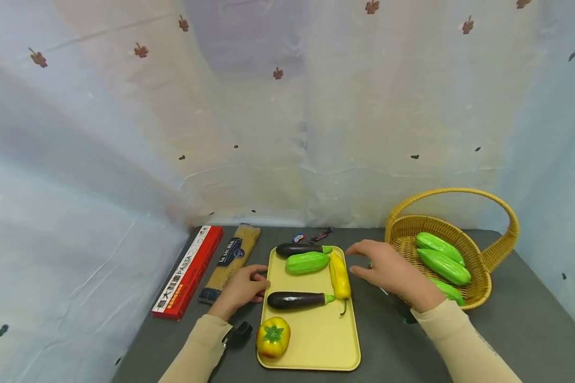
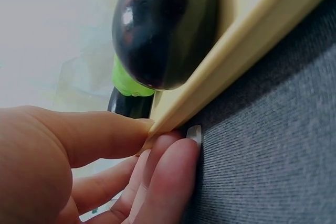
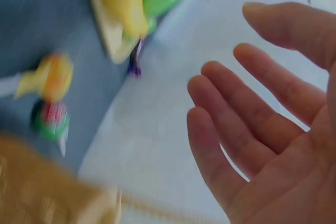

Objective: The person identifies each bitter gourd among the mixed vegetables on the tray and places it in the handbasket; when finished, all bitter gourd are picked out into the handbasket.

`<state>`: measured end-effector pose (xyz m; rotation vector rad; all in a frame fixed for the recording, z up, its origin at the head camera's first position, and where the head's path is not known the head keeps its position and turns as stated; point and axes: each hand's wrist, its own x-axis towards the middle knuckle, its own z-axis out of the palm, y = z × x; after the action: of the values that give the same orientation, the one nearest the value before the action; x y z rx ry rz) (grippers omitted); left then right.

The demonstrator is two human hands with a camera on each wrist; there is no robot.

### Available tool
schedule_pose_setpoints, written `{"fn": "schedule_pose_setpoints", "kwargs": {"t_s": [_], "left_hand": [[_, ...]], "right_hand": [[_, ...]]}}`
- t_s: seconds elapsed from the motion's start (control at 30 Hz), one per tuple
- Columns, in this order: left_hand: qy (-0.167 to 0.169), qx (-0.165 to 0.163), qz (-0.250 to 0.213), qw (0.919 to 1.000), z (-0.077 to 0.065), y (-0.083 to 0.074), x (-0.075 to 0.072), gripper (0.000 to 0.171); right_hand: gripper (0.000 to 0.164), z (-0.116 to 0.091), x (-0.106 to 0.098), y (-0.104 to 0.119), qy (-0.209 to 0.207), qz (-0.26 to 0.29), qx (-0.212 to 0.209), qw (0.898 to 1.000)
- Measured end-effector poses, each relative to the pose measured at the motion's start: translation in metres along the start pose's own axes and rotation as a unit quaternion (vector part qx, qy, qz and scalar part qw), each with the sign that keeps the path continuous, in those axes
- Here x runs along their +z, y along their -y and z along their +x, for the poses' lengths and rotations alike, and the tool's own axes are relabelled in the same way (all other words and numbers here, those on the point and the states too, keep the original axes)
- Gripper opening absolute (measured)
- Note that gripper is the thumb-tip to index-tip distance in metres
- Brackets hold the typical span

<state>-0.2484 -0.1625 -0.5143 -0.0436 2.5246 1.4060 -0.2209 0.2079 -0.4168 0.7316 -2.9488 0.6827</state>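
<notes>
A pale yellow tray [image 1: 311, 340] lies on the dark table. At its left rim, my left hand [image 1: 243, 290] pinches the edge between thumb and fingers, with a dark eggplant [image 2: 163, 30] close above in the left wrist view. The tray bears a second eggplant [image 1: 294, 249] at the far end, a ridged green vegetable [image 1: 307, 263], a long yellow pepper [image 1: 339, 274] along the right side and a yellow persimmon [image 1: 273, 338] at the near left corner. My right hand [image 1: 393, 271] is raised between tray and basket, its fingers spread, holding nothing.
A wicker basket [image 1: 484, 292] with a tall handle and several green vegetables [image 1: 443, 266] stands at right. Two lollipops, one orange [image 3: 55, 77], one green and red [image 3: 51, 119], lie near it. Left are a red pasta box [image 1: 189, 271] and a spaghetti pack [image 1: 232, 260]; wrapped candies [image 1: 321, 234] lie behind.
</notes>
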Motion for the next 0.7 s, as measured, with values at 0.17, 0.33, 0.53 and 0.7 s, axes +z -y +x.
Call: {"fn": "schedule_pose_setpoints", "kwargs": {"t_s": [0.17, 0.33, 0.53, 0.7], "left_hand": [[-0.001, 0.006, -0.004, 1.0, 0.0, 0.001, 0.0, 0.053], [0.0, 0.006, -0.006, 1.0, 0.001, 0.001, -0.001, 0.053], [0.005, 0.013, -0.016, 0.9998, 0.001, -0.001, -0.002, 0.053], [0.008, 0.022, -0.017, 0.9996, 0.0, 0.001, -0.001, 0.052]], "right_hand": [[0.038, 0.032, 0.026, 0.018, 0.011, 0.001, -0.033, 0.999], [0.04, 0.055, 0.046, 0.029, 0.027, 0.006, -0.041, 0.999], [0.04, 0.072, 0.059, 0.038, 0.039, -0.006, -0.045, 0.998], [0.041, 0.08, 0.066, 0.039, 0.04, -0.012, -0.04, 0.998]]}}
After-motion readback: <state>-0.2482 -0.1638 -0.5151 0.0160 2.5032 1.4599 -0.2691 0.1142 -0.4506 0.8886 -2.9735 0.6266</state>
